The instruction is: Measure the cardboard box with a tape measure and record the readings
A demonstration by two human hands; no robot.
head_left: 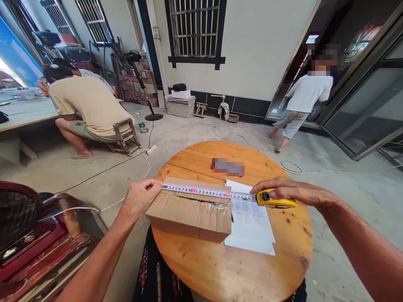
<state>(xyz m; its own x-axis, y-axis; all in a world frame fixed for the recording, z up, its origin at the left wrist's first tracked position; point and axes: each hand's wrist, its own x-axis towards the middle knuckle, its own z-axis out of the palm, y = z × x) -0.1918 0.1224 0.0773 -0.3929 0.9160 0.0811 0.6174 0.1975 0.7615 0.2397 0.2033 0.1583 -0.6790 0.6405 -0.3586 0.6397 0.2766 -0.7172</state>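
My arms (pixel 105 247) stretch forward; left fingers (pixel 155 184) pinch tape end (pixel 165 187) at box's (pixel 192 209) left edge, right fingers (pixel 277 192) clasp tape measure (pixel 281 203) right of box.

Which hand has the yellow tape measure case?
The right hand grips the yellow tape measure case; the left hand instead pinches the free end of the white blade, at the cardboard box.

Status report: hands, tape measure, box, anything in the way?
Left hand pinching end of tape blade, at left edge of cardboard box. Right hand gripping yellow case. Blade spans box top, runs on over papers. No obstruction seen.
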